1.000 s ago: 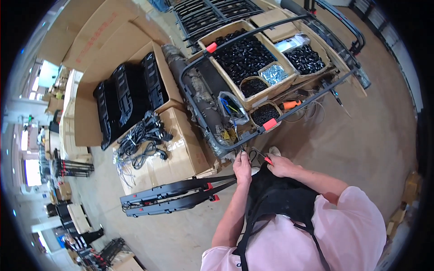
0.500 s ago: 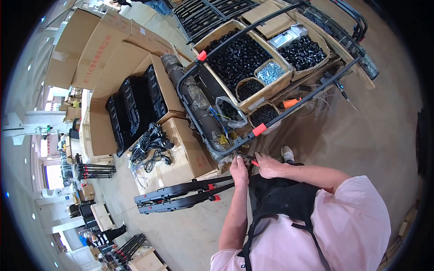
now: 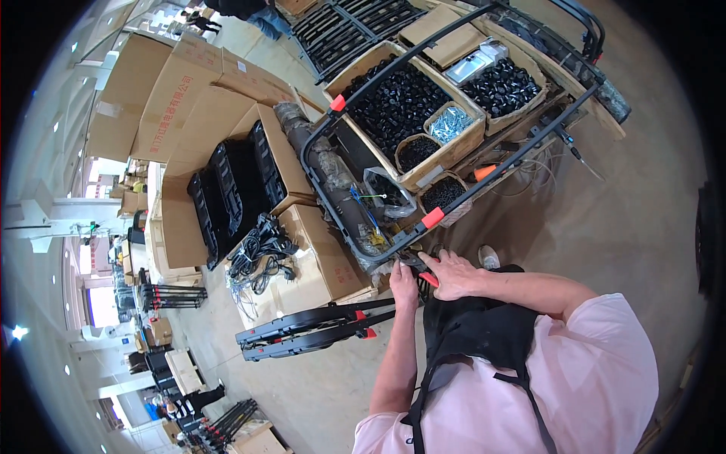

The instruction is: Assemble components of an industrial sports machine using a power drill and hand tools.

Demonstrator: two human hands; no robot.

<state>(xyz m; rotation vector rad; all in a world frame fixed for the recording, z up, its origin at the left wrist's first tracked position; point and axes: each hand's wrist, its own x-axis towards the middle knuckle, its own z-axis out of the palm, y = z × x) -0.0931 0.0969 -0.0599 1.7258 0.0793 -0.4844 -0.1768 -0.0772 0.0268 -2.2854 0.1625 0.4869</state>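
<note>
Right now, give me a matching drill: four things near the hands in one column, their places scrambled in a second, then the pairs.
Things:
1. black tubular metal frame with red clips
2. small cardboard box of silvery screws
3. bundle of black cables
4. folded black frame with red tabs

Places:
A. on the floor, left of the left hand
B. on a closed carton
C. inside the big box of black parts
D. its lower corner under the right hand

Pairs: 1-D, 2-C, 3-B, 4-A
</note>
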